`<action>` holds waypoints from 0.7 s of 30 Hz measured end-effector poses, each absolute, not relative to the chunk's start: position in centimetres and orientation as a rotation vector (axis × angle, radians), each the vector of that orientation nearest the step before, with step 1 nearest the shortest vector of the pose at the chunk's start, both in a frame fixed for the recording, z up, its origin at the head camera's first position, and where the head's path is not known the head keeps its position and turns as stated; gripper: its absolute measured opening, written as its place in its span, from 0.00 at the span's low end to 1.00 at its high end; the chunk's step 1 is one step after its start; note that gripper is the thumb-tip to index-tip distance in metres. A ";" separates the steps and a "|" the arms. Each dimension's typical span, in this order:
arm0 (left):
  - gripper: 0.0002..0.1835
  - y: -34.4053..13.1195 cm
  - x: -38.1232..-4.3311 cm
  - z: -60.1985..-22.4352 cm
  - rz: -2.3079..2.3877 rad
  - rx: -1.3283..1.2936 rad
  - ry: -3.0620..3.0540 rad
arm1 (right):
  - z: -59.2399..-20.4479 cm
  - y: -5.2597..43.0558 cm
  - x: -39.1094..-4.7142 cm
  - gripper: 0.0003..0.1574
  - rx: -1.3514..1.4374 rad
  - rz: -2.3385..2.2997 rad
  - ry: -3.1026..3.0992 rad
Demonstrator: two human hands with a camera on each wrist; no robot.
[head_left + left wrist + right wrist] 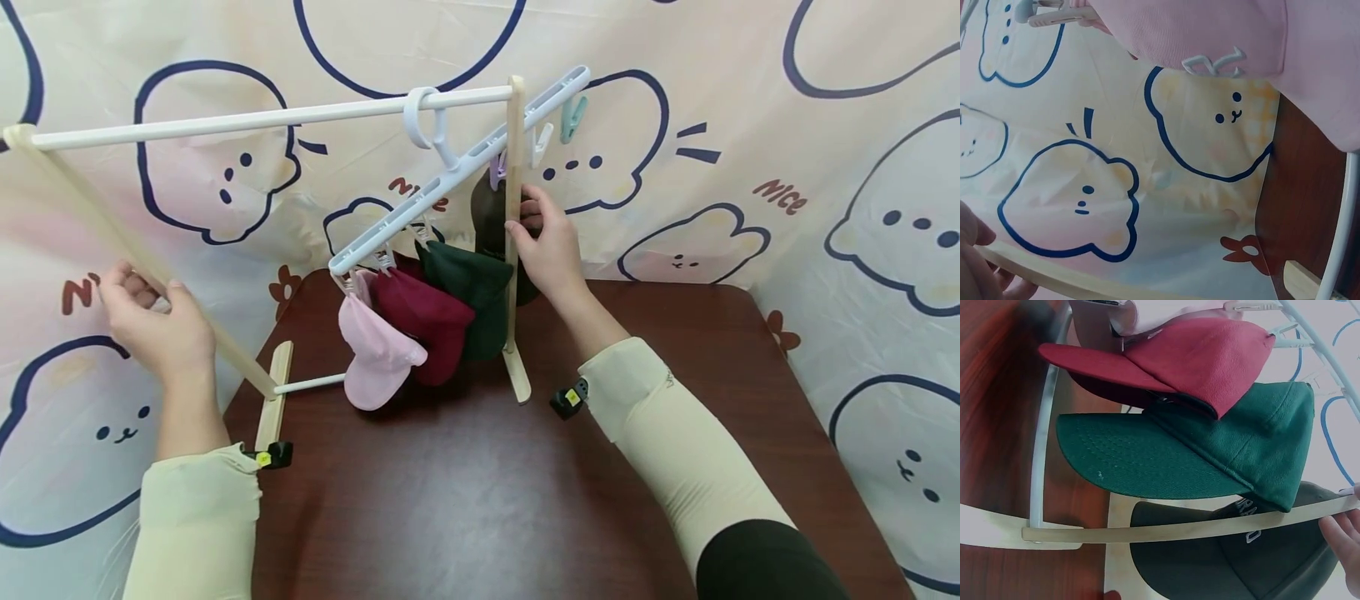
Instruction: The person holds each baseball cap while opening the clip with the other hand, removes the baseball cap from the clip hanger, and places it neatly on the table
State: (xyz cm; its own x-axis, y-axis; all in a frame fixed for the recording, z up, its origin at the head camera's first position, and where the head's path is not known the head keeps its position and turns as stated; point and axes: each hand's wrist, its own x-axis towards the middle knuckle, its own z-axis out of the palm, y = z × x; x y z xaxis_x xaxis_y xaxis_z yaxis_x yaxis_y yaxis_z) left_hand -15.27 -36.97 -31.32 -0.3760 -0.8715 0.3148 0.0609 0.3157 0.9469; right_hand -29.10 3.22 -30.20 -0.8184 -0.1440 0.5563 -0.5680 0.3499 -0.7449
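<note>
A wooden-and-white clothes rack stands on the table. My left hand (161, 333) grips its left post (82, 196), thumb and fingers on either side. On the other side, my right hand (553, 250) pinches the right post (513, 142) at mid-height. From the top bar (225, 123) hangs a light blue clip hanger (408, 208), turned at a slant. Clipped along it are a pink cap (375, 342), a dark red cap (431, 321), a green cap (1166, 456) and a black cap (1260, 562). The right post partly covers the black cap.
Unused clips, one white (542, 143) and one green (573, 118), dangle at the hanger's far end. The rack's feet (517, 375) rest on the dark brown table (480, 500). A printed cloth (712, 50) surrounds the table's back and sides.
</note>
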 end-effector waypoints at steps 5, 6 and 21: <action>0.22 -36.1 -15.9 -31.3 -1.193 0.792 -1.639 | -30.3 4.7 -29.0 0.28 0.581 1.442 -2.215; 0.22 -35.9 -16.0 -31.3 -1.188 0.795 -1.638 | -30.4 4.9 -29.0 0.27 0.575 1.434 -2.214; 0.18 -31.0 -18.9 -31.8 -1.122 0.618 -1.741 | -30.8 10.6 -28.6 0.26 0.496 1.369 -2.158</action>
State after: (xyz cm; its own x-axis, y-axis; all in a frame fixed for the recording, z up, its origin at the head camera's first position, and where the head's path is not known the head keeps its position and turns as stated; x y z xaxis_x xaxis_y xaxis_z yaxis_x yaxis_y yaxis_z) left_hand -18.88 -31.02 -31.83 -0.4293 -0.7899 0.4379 0.0725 0.4532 0.8885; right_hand -28.62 10.58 -30.77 -0.7912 -0.0241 0.6110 -0.5630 0.4189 -0.7125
